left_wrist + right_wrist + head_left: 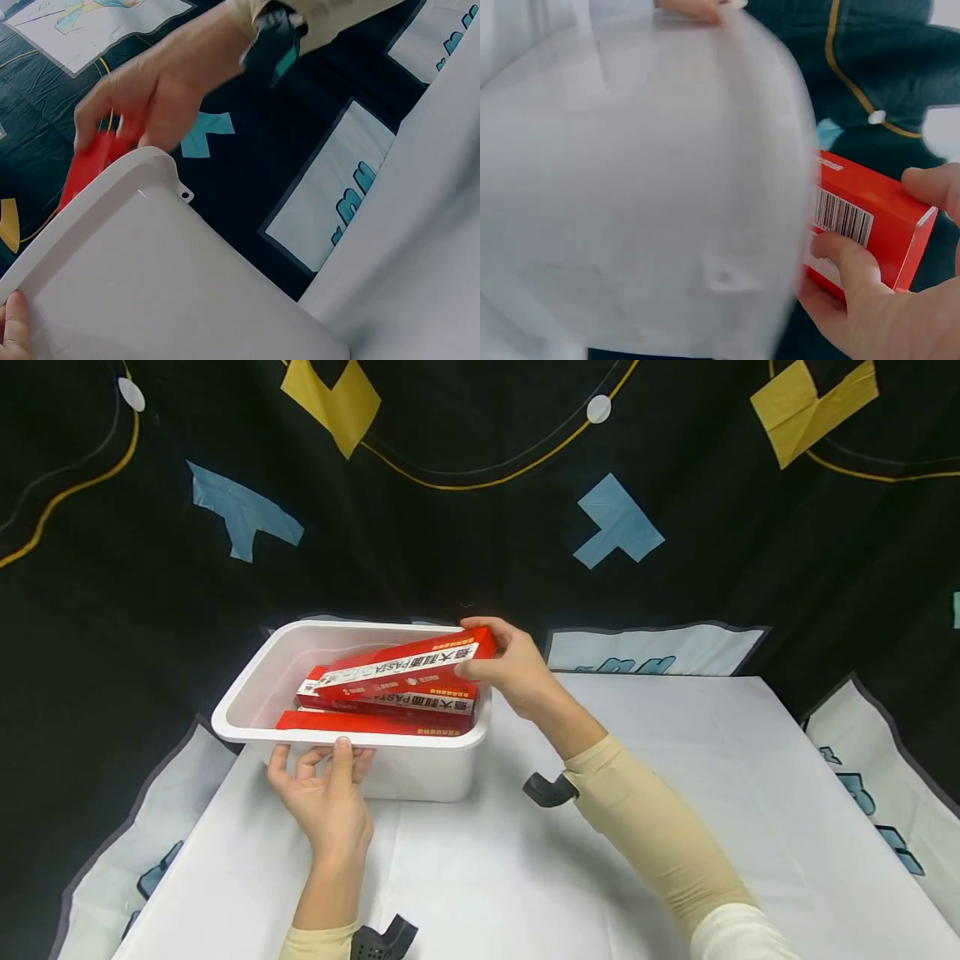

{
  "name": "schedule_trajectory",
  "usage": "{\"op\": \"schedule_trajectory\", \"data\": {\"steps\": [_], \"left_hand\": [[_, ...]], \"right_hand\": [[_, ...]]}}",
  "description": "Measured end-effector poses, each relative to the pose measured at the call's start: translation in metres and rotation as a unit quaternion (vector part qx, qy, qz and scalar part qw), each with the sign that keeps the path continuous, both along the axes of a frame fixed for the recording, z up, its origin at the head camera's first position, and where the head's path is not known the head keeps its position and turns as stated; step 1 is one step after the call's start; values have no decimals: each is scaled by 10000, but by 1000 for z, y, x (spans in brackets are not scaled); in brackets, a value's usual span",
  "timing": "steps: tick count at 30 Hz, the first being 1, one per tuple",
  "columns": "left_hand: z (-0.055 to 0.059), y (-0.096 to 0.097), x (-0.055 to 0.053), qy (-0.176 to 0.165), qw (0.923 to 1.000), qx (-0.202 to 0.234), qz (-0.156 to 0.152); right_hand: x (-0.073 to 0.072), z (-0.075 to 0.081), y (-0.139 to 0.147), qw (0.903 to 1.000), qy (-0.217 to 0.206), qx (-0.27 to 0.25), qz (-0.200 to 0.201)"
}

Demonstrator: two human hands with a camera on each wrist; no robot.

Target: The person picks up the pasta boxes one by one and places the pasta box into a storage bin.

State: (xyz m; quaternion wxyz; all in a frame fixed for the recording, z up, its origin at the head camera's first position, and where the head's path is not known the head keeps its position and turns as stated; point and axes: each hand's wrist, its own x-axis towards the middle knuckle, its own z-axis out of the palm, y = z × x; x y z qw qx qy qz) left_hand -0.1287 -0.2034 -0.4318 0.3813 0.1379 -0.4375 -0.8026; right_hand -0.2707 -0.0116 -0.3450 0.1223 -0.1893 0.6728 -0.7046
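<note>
My right hand [517, 668] grips the right end of a red pasta box [397, 670] with a white label band. In the right wrist view, fingers and thumb close round that barcode end [877, 217]. The box is tilted, its right end raised at the rim of a white plastic bin [255, 693]. Beneath it in the bin lie a second red pasta box [427, 703] and a third red box [360, 722] along the near wall. My left hand [330, 793] holds the bin's near rim, palm up, with its fingertips at the lip. In the left wrist view only its fingertips show.
A white-covered table [637, 843] lies under the bin. Behind it hangs a black cloth [465, 552] with blue and yellow patches. White printed panels [652, 647] line the table's back and sides.
</note>
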Motion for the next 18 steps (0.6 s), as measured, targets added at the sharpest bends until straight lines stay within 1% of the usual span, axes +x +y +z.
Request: {"op": "schedule_trajectory", "data": {"steps": [4, 6, 9, 12, 14, 15, 16, 18], "left_hand": [[1, 1, 1, -14, 10000, 20, 7], [1, 1, 1, -45, 10000, 53, 14], [2, 1, 0, -14, 10000, 81, 30], [3, 1, -1, 14, 9999, 105, 50], [3, 1, -1, -1, 9999, 149, 46], [3, 1, -1, -11, 9998, 184, 42], [3, 1, -1, -36, 9998, 205, 36], [2, 2, -1, -93, 9997, 207, 19]], "right_hand": [[-6, -12, -17, 9990, -338, 290, -54], [-8, -15, -22, 9980, -371, 501, -69], [-13, -14, -27, 9962, -227, 845, -25], [-17, -11, -31, 9901, 125, 1400, 25], [-19, -8, -34, 9820, 447, 1832, 105], [-20, -7, -35, 9757, 660, 2087, 120], [-21, -7, -36, 9679, 883, 2348, 128], [-21, -7, -38, 9482, 1381, 2860, 90]]}}
